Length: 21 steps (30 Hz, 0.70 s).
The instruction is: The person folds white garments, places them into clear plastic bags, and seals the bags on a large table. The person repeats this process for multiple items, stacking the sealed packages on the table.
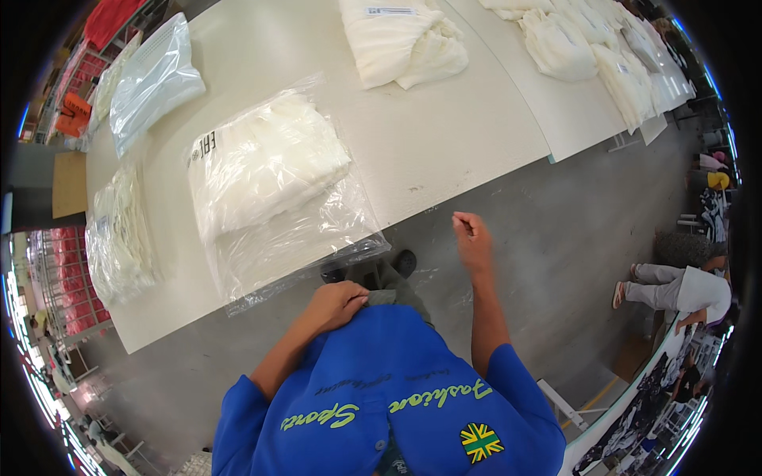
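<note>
My left hand point(336, 304) is at my waist with its fingers curled against the grey-green cloth point(381, 297) by the hem of my blue shirt point(381, 333). Whether it grips the cloth is unclear. My right hand point(474, 244) hangs over the floor just off the table's front edge, fingers curled together, with nothing visible in them. Before me on the table lies a folded cream garment point(271, 160) inside a clear plastic bag point(280, 250). The bag bears black printing, and its loose end droops over the table edge near my left hand.
The pale table point(428, 143) carries a bagged cream garment point(122, 238) at left, a white-blue plastic packet point(158, 77) behind it, and a folded cream garment point(405, 44) at the back. More cream bundles point(559, 44) lie on the adjoining table. At right a person point(684, 291) bends over.
</note>
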Tool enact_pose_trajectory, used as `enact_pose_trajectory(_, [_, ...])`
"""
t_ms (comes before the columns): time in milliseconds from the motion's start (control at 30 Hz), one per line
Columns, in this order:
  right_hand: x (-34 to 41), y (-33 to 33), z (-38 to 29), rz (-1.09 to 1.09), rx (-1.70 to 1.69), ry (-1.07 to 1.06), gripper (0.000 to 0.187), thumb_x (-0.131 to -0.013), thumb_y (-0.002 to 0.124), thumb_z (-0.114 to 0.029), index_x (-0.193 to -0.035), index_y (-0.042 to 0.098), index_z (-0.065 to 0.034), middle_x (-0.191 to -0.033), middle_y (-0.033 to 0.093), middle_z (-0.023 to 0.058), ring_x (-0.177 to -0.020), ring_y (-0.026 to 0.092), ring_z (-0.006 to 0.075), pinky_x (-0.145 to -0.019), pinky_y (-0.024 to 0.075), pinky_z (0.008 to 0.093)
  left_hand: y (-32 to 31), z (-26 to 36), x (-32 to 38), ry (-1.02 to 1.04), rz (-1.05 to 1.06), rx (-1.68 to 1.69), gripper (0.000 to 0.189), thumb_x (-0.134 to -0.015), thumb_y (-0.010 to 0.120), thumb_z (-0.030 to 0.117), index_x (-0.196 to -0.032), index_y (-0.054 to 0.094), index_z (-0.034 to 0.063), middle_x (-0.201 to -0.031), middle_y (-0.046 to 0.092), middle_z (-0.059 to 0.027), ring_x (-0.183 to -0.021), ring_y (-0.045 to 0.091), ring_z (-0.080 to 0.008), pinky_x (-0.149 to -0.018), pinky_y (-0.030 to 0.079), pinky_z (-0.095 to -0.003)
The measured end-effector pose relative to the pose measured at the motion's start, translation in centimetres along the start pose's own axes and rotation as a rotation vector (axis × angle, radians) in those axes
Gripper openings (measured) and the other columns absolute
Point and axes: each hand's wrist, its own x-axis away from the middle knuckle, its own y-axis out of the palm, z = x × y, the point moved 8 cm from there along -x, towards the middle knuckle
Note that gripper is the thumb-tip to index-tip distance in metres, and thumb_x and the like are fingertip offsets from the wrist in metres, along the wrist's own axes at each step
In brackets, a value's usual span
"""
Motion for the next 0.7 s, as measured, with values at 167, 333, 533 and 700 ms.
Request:
enact_pose_trajectory(167, [0.5,5.5,-4.2,-0.150,-0.029,-0.003,0.025,-0.097,0.063,-0.022,-0.110,0.067,-0.0002,-0.100,0.068,0.0076,-0.087,0.062,0.0110,-0.079,0.0503,0.0268,-4.4,-3.1,5.8,-0.189,0.084,0.254,0.017,-0.091,0.068,0.014,-0.104,0.072,0.0040,-0.087,0.072,-0.0090,-0.078,0.068,-0.0188,-0.073,0.053,-0.0312])
enact_pose_trajectory(333, [-1.4,10.4,-2.4,-0.237,0.037,-0.069,0.043,-0.099,0.062,-0.030,-0.129,0.056,0.0005,-0.104,0.067,0.0086,-0.089,0.061,0.0125,-0.081,0.0501,0.0274,-14.9,-12.3,13.6,-0.502,0.796,0.529,0.016,-0.094,0.063,0.018,-0.096,0.070,0.0038,-0.076,0.064,0.0011,-0.070,0.056,-0.0052,-0.063,0.045,-0.0231])
enact_pose_trajectory(533, [-4.3,16.6,-2.3,-0.395,-0.046,0.052,0.049,-0.097,0.065,-0.032,-0.128,0.055,0.0046,-0.094,0.066,0.0049,-0.079,0.060,0.0103,-0.073,0.0494,0.0252,-20.1,-24.3,20.8,-0.661,1.276,0.380,0.033,-0.094,0.067,0.020,-0.115,0.064,-0.0045,-0.100,0.068,-0.0077,-0.091,0.060,-0.0115,-0.080,0.049,-0.0256])
enact_pose_trajectory(700, [-4.9,19.9,-2.7,-0.483,-0.094,0.199,0.040,-0.095,0.068,-0.032,-0.116,0.060,0.0006,-0.080,0.063,0.0003,-0.067,0.054,0.0060,-0.060,0.0443,0.0218,-18.1,-30.6,18.1,-0.699,1.009,0.847,0.042,-0.092,0.070,0.041,-0.110,0.067,0.0032,-0.087,0.064,0.0002,-0.074,0.055,-0.0077,-0.066,0.045,-0.0254])
